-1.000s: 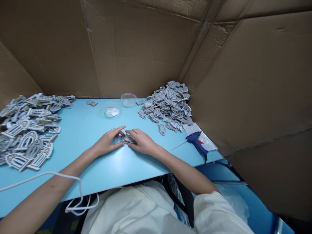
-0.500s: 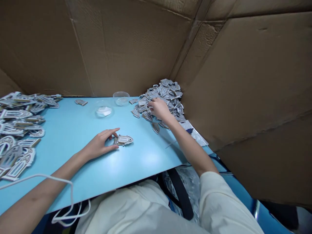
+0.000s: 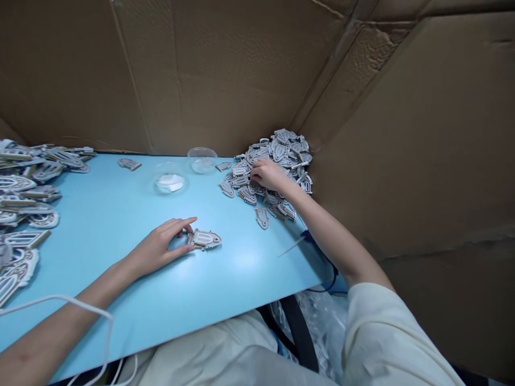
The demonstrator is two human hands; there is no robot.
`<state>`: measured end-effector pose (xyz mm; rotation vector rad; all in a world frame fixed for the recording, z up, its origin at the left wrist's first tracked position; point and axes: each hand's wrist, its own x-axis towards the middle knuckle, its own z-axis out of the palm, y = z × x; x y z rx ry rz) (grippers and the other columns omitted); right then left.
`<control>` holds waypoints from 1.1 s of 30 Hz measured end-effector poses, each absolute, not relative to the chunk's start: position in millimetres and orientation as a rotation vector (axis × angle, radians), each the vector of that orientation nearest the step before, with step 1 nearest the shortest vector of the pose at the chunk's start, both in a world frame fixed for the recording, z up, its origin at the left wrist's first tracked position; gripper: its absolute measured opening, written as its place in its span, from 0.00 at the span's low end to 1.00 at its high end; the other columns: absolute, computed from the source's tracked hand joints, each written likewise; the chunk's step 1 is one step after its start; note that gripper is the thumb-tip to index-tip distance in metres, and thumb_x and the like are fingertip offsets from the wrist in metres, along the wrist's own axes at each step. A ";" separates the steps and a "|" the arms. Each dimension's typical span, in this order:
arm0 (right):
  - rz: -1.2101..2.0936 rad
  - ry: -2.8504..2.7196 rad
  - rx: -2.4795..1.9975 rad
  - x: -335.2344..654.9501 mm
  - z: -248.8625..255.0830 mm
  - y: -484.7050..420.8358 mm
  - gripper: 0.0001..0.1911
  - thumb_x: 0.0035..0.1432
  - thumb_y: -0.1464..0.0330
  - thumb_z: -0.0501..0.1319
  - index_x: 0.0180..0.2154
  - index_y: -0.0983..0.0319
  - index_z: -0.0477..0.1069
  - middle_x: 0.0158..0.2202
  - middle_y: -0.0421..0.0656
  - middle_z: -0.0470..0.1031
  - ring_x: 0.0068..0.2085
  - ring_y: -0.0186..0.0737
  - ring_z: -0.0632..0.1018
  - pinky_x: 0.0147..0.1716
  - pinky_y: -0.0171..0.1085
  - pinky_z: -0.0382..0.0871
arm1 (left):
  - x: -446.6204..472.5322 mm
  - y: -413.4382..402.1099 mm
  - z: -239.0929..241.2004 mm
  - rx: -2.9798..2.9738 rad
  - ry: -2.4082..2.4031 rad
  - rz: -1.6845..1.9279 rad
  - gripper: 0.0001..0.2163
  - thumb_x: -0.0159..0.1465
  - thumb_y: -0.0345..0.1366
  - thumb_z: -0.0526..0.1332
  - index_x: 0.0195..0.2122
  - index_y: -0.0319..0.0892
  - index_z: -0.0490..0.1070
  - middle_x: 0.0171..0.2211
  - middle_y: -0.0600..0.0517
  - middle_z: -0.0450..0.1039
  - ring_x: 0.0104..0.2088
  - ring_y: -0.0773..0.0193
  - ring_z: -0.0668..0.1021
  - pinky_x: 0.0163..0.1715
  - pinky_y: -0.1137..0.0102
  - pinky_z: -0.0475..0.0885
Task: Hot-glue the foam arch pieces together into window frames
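Note:
My left hand [image 3: 163,245] lies on the blue table [image 3: 225,273], fingers pinching the left end of a small grey arched window piece [image 3: 205,238] that rests flat on the surface. My right hand [image 3: 269,173] reaches far right into a heap of small grey shield-shaped pieces [image 3: 277,163] at the table's back right corner. Its fingers are curled down among the pieces; what they hold, if anything, is hidden.
A larger pile of grey arched window pieces [image 3: 24,203] covers the table's left side. Two clear shallow dishes [image 3: 169,182] [image 3: 201,159] stand near the back. Cardboard walls [image 3: 402,123] close in behind and to the right. A white cable [image 3: 80,308] crosses my left forearm.
A second ago both hands were together on the window piece. My right hand left it and moved to the heap at the back right, where it stays; my left hand stays on the piece.

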<state>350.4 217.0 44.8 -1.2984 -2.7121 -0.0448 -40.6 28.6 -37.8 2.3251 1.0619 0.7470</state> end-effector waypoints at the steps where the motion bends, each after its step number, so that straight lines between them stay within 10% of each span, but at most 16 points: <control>1: 0.002 -2.694 -1.285 352.1 46.2 218.5 0.12 0.67 0.74 0.60 0.36 0.65 0.83 0.42 0.53 0.79 0.47 0.49 0.74 0.51 0.44 0.63 | -40.5 28.5 -37.7 2.329 1.062 0.748 0.25 0.76 0.49 0.62 0.72 0.48 0.69 0.50 0.47 0.83 0.44 0.56 0.82 0.50 0.62 0.79; 17: 1.006 -2.043 -1.030 309.8 59.4 200.2 0.22 0.62 0.48 0.66 0.36 0.62 0.74 0.44 0.52 0.85 0.39 0.38 0.81 0.37 0.36 0.76 | -41.3 28.7 -40.8 2.300 1.077 0.760 0.26 0.76 0.46 0.63 0.73 0.48 0.67 0.51 0.46 0.83 0.44 0.57 0.82 0.51 0.61 0.80; 23: 1.628 -1.694 -0.604 257.4 103.2 146.6 0.23 0.55 0.53 0.78 0.35 0.61 0.72 0.37 0.44 0.83 0.35 0.35 0.81 0.37 0.35 0.77 | -39.7 29.1 -40.9 2.294 1.054 0.780 0.27 0.74 0.45 0.65 0.73 0.49 0.67 0.51 0.46 0.83 0.44 0.57 0.82 0.52 0.60 0.80; 33: 1.163 -2.318 -0.765 227.5 88.2 74.7 0.24 0.71 0.55 0.62 0.24 0.59 0.66 0.21 0.36 0.60 0.25 0.32 0.59 0.28 0.37 0.49 | -42.3 31.7 -33.4 2.228 1.100 0.876 0.11 0.74 0.42 0.66 0.51 0.42 0.81 0.44 0.46 0.83 0.39 0.59 0.82 0.45 0.65 0.78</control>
